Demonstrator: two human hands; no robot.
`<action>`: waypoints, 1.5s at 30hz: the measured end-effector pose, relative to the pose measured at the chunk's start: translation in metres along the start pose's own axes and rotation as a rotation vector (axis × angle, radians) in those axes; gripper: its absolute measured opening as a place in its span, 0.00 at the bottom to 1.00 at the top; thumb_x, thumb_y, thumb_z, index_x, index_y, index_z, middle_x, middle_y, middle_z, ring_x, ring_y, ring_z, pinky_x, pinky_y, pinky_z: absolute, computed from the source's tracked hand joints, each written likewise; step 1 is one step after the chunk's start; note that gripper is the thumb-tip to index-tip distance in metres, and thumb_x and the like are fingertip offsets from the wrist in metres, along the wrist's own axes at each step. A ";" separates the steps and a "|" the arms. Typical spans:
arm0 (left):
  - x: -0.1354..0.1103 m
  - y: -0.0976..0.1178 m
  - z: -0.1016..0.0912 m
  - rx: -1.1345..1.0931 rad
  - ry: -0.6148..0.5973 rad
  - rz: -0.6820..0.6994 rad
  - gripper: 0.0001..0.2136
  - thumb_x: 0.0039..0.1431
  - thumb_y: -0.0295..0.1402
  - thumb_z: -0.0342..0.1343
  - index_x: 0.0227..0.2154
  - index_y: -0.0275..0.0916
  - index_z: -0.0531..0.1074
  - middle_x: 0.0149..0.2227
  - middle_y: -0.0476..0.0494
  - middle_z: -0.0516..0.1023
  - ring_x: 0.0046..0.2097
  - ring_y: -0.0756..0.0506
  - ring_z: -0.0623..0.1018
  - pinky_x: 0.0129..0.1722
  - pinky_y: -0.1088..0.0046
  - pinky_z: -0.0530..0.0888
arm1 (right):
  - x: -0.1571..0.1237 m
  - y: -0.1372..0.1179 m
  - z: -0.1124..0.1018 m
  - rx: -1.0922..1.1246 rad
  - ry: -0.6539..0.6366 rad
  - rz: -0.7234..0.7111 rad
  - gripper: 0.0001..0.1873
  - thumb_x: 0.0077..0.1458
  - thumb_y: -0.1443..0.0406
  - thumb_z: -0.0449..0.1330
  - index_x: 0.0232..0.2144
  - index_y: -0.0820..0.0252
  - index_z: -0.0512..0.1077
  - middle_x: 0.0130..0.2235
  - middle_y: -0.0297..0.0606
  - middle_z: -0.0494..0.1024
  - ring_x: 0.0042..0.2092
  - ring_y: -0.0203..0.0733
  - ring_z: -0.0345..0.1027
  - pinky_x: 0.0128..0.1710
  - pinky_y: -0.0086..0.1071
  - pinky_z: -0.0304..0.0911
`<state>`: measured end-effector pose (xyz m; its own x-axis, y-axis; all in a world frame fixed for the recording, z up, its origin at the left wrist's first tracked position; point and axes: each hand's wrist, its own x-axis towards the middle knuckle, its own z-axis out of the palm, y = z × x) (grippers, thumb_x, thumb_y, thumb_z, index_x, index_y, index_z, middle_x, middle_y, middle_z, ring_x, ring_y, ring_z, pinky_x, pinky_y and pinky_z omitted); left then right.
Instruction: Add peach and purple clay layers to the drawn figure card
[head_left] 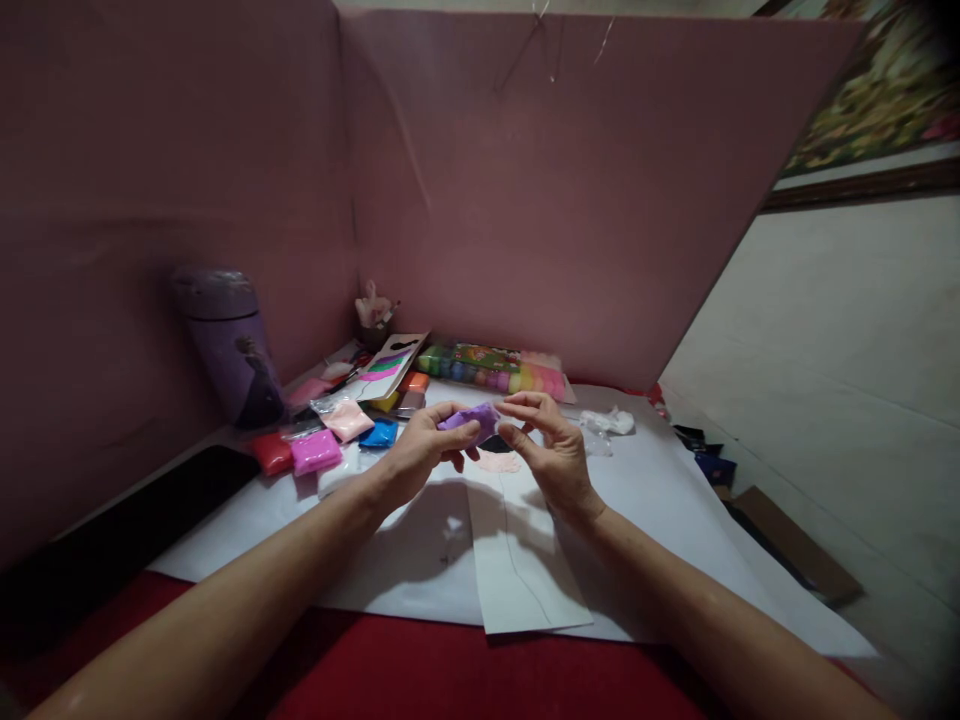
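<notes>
My left hand [424, 445] is closed around a small purple clay packet [466, 424], thumb on top, raised over the middle of the table. At the packet's right end, the thumb and fingertips of my right hand [553, 450] pinch its edge. Below both hands lies a white card [525, 570] with a thin drawn line running down it. Its upper part carries a flat pale-pink patch [499, 461] and a black shape [495, 444], partly covered by the hands.
Left of my hands are several clay packets, among them magenta [316, 452], blue [379, 434] and red [271, 454]. A purple tumbler [232, 350] stands behind them. Farther back lie a coloured card [390, 368] and a clay set [491, 368]. Crumpled clear plastic [607, 422] sits right.
</notes>
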<state>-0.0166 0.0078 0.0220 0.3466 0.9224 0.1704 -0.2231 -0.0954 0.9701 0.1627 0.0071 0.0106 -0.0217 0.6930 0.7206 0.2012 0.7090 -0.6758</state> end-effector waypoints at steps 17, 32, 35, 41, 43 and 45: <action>-0.001 0.005 0.002 -0.029 0.038 -0.003 0.20 0.43 0.43 0.70 0.34 0.34 0.74 0.21 0.50 0.71 0.19 0.54 0.67 0.17 0.78 0.54 | -0.007 -0.003 0.004 0.080 -0.119 0.035 0.11 0.53 0.61 0.66 0.40 0.53 0.78 0.40 0.37 0.75 0.39 0.40 0.67 0.35 0.34 0.66; -0.003 0.012 -0.001 -0.057 0.015 -0.122 0.16 0.42 0.40 0.70 0.28 0.35 0.73 0.20 0.50 0.70 0.17 0.55 0.65 0.16 0.79 0.54 | -0.006 -0.002 0.001 0.237 -0.260 0.124 0.18 0.52 0.48 0.64 0.40 0.51 0.77 0.44 0.39 0.70 0.43 0.43 0.68 0.36 0.33 0.69; -0.003 0.011 0.001 -0.052 0.017 -0.114 0.16 0.42 0.39 0.69 0.28 0.35 0.73 0.19 0.51 0.70 0.17 0.55 0.65 0.16 0.79 0.54 | -0.004 -0.003 0.000 0.251 -0.266 0.106 0.16 0.51 0.50 0.65 0.37 0.51 0.76 0.43 0.38 0.70 0.43 0.42 0.68 0.36 0.32 0.68; -0.004 0.009 0.002 -0.052 0.011 -0.122 0.15 0.42 0.39 0.69 0.29 0.35 0.72 0.21 0.50 0.71 0.18 0.55 0.65 0.16 0.80 0.54 | -0.004 0.000 0.000 0.266 -0.217 0.097 0.12 0.51 0.54 0.67 0.35 0.52 0.78 0.42 0.38 0.70 0.41 0.41 0.68 0.35 0.32 0.68; -0.003 0.009 0.001 -0.052 0.020 -0.111 0.15 0.43 0.39 0.69 0.28 0.35 0.72 0.21 0.50 0.71 0.18 0.56 0.65 0.16 0.79 0.54 | -0.006 0.002 0.002 0.251 -0.191 0.103 0.14 0.51 0.53 0.67 0.38 0.52 0.80 0.42 0.39 0.71 0.43 0.42 0.68 0.36 0.33 0.68; -0.003 0.010 -0.001 -0.055 0.018 -0.105 0.15 0.43 0.39 0.69 0.28 0.35 0.72 0.20 0.51 0.70 0.17 0.56 0.64 0.16 0.79 0.53 | -0.008 0.003 0.003 0.241 -0.194 0.110 0.16 0.51 0.54 0.67 0.41 0.51 0.79 0.43 0.39 0.72 0.43 0.41 0.68 0.36 0.32 0.67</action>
<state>-0.0203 0.0046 0.0309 0.3542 0.9329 0.0645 -0.2361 0.0225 0.9715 0.1601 0.0037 0.0023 -0.2037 0.7626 0.6139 -0.0241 0.6230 -0.7819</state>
